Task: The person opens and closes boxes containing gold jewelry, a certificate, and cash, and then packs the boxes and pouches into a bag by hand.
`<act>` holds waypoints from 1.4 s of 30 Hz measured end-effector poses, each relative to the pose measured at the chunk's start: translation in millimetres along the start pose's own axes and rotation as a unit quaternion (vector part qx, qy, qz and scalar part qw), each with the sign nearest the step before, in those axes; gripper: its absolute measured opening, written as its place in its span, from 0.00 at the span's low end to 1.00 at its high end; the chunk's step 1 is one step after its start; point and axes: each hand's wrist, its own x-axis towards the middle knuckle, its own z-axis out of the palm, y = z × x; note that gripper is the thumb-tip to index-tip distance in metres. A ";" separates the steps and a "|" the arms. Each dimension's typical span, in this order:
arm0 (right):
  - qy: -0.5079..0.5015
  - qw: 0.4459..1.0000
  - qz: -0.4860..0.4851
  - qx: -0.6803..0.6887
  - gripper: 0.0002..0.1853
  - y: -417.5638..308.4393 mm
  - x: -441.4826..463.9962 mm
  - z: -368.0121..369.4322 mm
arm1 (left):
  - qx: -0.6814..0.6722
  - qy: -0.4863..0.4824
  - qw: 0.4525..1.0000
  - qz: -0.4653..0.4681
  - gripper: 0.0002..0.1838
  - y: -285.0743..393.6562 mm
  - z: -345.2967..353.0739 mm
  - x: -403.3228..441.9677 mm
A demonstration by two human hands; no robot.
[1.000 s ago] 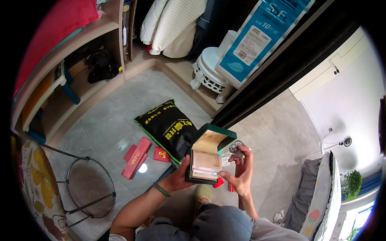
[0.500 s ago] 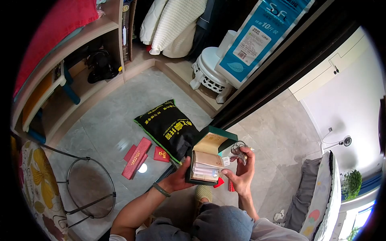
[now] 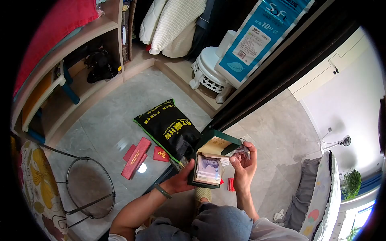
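Note:
My left hand [image 3: 181,180] is closed around the left side of a small dark green box [image 3: 204,184], its lid standing up. Inside lie banknotes [image 3: 209,164]; a purple one faces up on top. My right hand [image 3: 244,170] pinches a small clear plastic bag [image 3: 243,152] with dark items in it. Its thumb rests by a raised paper or flap at the box's right edge, and I cannot make out whether it grips that too. A black drawstring bag [image 3: 171,128] with yellow lettering lies just beyond the box.
Red cases [image 3: 136,157] and a red square packet [image 3: 161,154] lie on the tiled floor. A round metal stool frame [image 3: 113,193] stands left. A white stool [image 3: 211,64] and a blue package [image 3: 253,48] stand in the wardrobe. A small red item [image 3: 230,184] lies near my foot.
The flap or paper over the box's contents has lifted toward the lid, baring the purple banknote. The box has shifted slightly right, and my right hand has come closer to it.

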 end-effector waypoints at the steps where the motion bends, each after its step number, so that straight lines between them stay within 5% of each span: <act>1: 0.013 1.000 0.010 0.014 0.32 -1.5 0.4 1.9 | 0.000 0.000 1.000 0.000 0.43 -0.3 0.9 0.2; 17: 0.013 0.999 0.021 0.040 0.27 7.3 1.6 -6.8 | 0.021 -0.005 1.000 0.020 0.43 3.5 7.9 2.1; 20: -0.006 0.991 0.097 0.088 0.27 1.4 -4.1 1.8 | 0.014 0.011 1.000 0.021 0.43 6.6 7.2 2.4; 33: -0.045 0.988 0.128 0.071 0.39 9.5 -8.9 6.9 | 0.057 -0.023 0.996 0.066 0.42 15.0 8.1 3.4; 36: -0.047 0.990 0.123 0.057 0.37 9.9 -9.5 7.6 | 0.046 0.011 0.997 0.057 0.40 18.7 14.1 4.1; 42: 0.054 0.995 -0.065 -0.061 0.13 19.0 -19.6 -3.9 | 0.032 0.082 0.994 0.064 0.37 20.9 17.6 0.4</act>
